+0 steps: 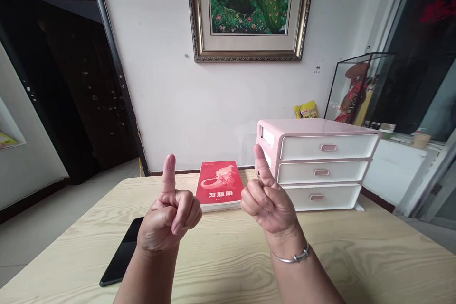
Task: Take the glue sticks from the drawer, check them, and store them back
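Both hands are raised above the table with the index finger pointing up and the other fingers curled in. My left hand (171, 213) holds nothing; its forearm partly covers a black tablet (122, 251) lying on the table. Level with it on the right is my right hand (269, 199), likewise holding nothing, with a silver bracelet (294, 258) around the wrist. Between and behind the hands lies a thick red book (220, 183) with white lettering. A pink and white three-drawer box (322, 171) stands behind my right hand, its drawers closed.
The light wooden table (221, 266) reaches to the wall. A yellow packet (307, 109) shows behind the drawer box. Further right, a glass case (356, 90) holds a figure, and cups stand on a ledge (406, 140). A framed picture (249, 54) hangs above; a dark doorway (71, 85) is left.
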Available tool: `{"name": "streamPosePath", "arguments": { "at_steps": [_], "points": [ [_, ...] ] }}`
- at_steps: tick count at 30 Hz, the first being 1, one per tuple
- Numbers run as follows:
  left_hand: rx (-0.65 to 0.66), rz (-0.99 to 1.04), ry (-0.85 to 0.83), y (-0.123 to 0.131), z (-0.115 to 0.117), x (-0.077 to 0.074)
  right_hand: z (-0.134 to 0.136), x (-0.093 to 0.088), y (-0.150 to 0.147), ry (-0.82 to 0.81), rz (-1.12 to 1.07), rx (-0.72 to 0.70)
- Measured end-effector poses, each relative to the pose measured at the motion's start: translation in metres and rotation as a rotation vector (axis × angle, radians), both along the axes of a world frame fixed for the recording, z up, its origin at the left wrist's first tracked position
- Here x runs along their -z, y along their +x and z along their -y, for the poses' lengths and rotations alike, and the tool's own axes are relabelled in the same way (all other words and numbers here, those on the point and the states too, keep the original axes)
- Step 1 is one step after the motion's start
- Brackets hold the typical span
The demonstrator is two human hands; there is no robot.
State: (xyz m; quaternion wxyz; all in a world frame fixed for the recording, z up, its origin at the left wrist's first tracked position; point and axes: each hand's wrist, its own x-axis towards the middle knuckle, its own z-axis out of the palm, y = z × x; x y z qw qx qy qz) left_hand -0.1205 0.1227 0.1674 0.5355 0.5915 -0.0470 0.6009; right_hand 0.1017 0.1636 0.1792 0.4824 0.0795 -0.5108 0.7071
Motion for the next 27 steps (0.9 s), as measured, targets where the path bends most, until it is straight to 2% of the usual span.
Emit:
{"name": "streamPosePath", "arguments": {
  "at_steps": [7,22,27],
  "points": [
    [0.021,0.008,0.040,-0.0014,-0.0017,0.0004,-0.0059,0.0028,-0.0008,0.022,-0.008,0.020],
    [0.007,0.000,-0.030,-0.0013,-0.0072,0.0042,-0.0089,0.0059,-0.0033,-0.021,0.005,0.029],
    [0.023,-0.020,-0.002,0.0003,-0.0059,0.0044,-0.0037,0.0042,-0.0040,0.034,0.005,0.010]
  ]
}}
